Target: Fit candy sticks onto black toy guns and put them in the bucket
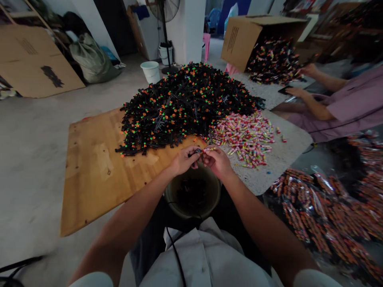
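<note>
My left hand (184, 160) is closed on a small black toy gun (198, 151) above the near table edge. Facing it, my right hand (219, 161) pinches a small pink-and-yellow tube (211, 149) against the gun's end; the fingers partly hide where they meet. Beyond both hands rises a big heap of black toy guns (182, 103) with orange and green tips. To its right, by my right hand, lies a pile of pink, red and yellow tubes (248, 137). Below my hands, between my legs, stands a bucket (170, 195) with dark pieces inside.
The wooden tabletop (89, 171) extends left, and a grey speckled tabletop (287, 139) right. A co-worker (347, 99) sits at the right beside a tipped carton (239, 42) spilling toys. Bagged goods (317, 207) cover the right floor. A white bucket (151, 71) stands behind.
</note>
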{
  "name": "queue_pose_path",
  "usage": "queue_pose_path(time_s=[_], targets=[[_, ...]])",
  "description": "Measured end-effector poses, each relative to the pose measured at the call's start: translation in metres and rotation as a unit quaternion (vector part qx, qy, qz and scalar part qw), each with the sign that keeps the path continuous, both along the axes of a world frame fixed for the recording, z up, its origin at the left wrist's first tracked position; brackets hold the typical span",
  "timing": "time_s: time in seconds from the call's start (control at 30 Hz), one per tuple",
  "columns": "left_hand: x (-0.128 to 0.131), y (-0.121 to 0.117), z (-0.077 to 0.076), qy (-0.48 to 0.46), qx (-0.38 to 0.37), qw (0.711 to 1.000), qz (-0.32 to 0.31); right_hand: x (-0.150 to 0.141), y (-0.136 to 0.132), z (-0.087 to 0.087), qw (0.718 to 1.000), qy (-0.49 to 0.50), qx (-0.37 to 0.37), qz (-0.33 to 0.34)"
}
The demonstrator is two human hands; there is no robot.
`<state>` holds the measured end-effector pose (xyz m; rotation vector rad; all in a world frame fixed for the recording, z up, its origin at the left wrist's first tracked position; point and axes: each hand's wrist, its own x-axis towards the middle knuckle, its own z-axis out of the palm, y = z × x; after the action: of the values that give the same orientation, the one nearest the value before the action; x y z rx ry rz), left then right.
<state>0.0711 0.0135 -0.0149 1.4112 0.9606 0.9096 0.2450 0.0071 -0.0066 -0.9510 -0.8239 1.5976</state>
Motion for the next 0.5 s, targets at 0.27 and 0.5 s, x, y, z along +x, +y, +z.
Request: queue_pose_path(time_s=[0.27, 0.5], targets=[[-0.003, -0.006, 0.001, -0.018, 0.000, 0.999, -0.034, 0.000, -0.006, -0.002, 0.997, -0.067, 0.039, -0.021], [0.000, -0.009, -0.001, 0.007, 0.062, 0.998, -0.015, 0.004, -0.007, -0.012, 0.983, -0.162, 0.069, -0.049]])
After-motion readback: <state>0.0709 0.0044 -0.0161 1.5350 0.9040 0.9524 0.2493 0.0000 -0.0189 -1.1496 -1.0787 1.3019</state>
